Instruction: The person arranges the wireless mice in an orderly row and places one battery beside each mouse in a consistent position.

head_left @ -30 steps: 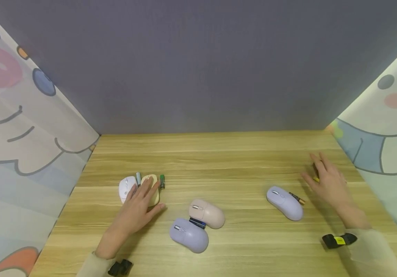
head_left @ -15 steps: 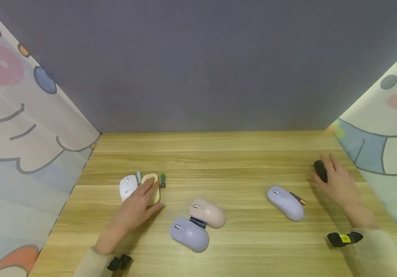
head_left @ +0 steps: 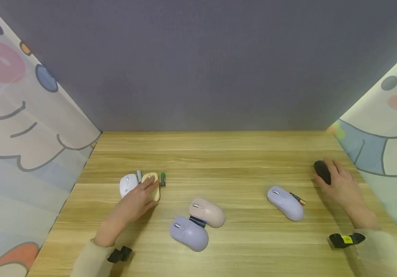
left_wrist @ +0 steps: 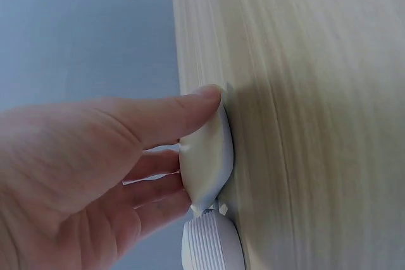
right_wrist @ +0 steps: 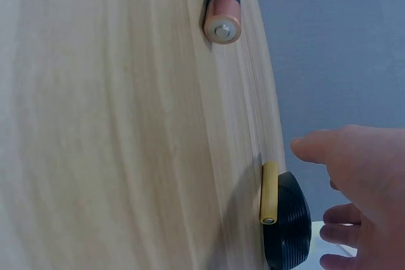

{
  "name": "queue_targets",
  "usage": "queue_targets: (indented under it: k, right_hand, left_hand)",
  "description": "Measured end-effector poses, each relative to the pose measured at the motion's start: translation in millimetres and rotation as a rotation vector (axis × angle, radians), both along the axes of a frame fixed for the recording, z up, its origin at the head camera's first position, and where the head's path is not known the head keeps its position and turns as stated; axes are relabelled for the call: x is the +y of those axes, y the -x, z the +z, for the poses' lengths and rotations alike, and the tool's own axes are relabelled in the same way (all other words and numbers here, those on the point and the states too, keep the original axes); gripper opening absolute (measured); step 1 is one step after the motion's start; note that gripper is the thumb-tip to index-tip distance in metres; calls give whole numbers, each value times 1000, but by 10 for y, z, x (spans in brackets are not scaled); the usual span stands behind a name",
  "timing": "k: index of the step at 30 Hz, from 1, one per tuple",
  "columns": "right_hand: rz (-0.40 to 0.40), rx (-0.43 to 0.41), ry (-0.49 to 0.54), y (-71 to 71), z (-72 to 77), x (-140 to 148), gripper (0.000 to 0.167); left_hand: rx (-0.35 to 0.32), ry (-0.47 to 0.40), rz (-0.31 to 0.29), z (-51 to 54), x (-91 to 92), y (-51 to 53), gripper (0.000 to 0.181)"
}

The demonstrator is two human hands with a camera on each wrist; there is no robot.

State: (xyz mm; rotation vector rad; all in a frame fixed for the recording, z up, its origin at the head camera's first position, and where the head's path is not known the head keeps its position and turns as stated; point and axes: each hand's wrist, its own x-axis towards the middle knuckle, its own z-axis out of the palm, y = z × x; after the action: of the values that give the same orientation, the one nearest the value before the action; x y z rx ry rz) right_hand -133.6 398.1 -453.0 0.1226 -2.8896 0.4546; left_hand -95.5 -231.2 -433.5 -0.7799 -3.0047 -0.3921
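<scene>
Left hand (head_left: 134, 204) gripping a yellow mouse (head_left: 155, 196), ten o'clock from the pink mouse (head_left: 209, 213) on the wooden surface (head_left: 219, 165), right hand (head_left: 341, 185) with grip wide, beside a black mouse (head_left: 321, 171), the pink mouse's two o'clock, yellow battery (right_wrist: 270, 192) alongside

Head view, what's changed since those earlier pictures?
The right hand has shifted to the person's right, uncovering more of the rounded black computer mouse. The left hand stays over the rounded pale yellow mouse, its thumb drawn in closer. The white mouse, the beige-pink mouse, the adjacent lavender mouse and the second lavender mouse have not visibly moved.
</scene>
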Motion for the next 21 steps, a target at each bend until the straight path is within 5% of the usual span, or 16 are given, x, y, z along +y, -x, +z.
queue_targets:
  k: [21]
  right_hand:
    - [-49, -41, -23, 2, -19, 36, 60]
  left_hand:
    - [-2, -47, 11, -7, -8, 37, 64]
